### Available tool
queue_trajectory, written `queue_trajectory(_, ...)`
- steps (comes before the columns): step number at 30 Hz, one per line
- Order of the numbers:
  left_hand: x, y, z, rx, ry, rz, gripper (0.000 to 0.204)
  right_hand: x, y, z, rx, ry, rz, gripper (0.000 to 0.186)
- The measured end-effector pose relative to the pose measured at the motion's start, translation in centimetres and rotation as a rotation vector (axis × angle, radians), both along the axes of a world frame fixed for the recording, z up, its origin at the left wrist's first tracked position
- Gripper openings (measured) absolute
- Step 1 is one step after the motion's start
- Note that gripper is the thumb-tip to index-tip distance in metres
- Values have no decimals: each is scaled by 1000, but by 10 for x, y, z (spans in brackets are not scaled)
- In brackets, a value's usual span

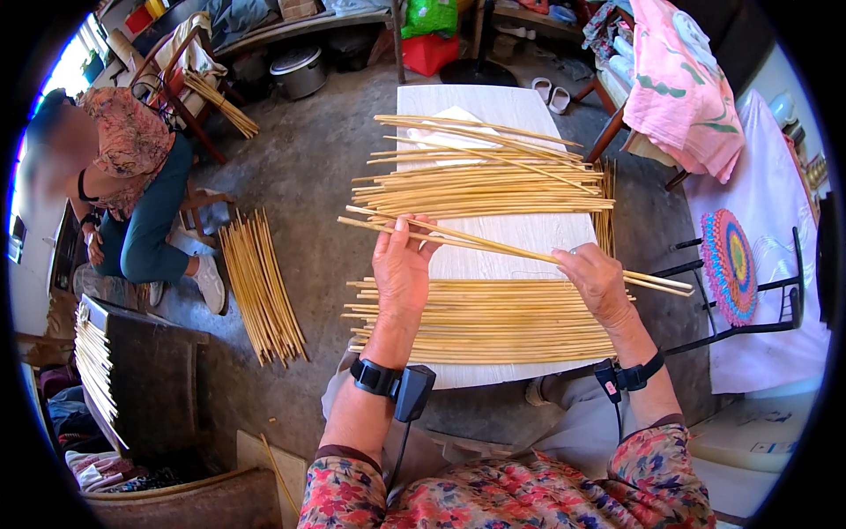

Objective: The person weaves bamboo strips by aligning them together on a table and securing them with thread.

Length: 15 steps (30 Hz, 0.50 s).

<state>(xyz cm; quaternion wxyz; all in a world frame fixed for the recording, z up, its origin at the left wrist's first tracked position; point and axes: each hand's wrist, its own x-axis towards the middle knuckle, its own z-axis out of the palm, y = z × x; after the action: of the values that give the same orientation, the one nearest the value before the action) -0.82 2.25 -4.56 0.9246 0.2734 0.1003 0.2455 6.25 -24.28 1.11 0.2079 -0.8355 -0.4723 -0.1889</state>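
Note:
A pair of long, thin yellow sticks slants over the table between my hands, the right ends lower in view. My left hand is closed around them near their left ends, palm partly showing. Farther right, my right hand is closed on the same sticks, whose ends stick out past it. Just nearer to me, a row of similar sticks lies side by side on the pale table. Beyond my hands lies a looser pile of sticks, some crossing at angles over a white sheet.
More sticks lie on the floor to the left, near a seated person. An open chest stands at lower left with sticks on its edge. A black-framed stool with a colourful round seat stands right of the table.

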Motion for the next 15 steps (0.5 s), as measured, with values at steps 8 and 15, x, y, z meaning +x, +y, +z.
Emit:
queue_trajectory(8, 0, 1, 6, 24, -34, -7, 17, 1, -3, 2, -17, 271, 3, 19)
queue_trajectory(15, 1, 0, 4, 73, -58, -1, 14, 2, -7, 3, -14, 518, -14, 17)
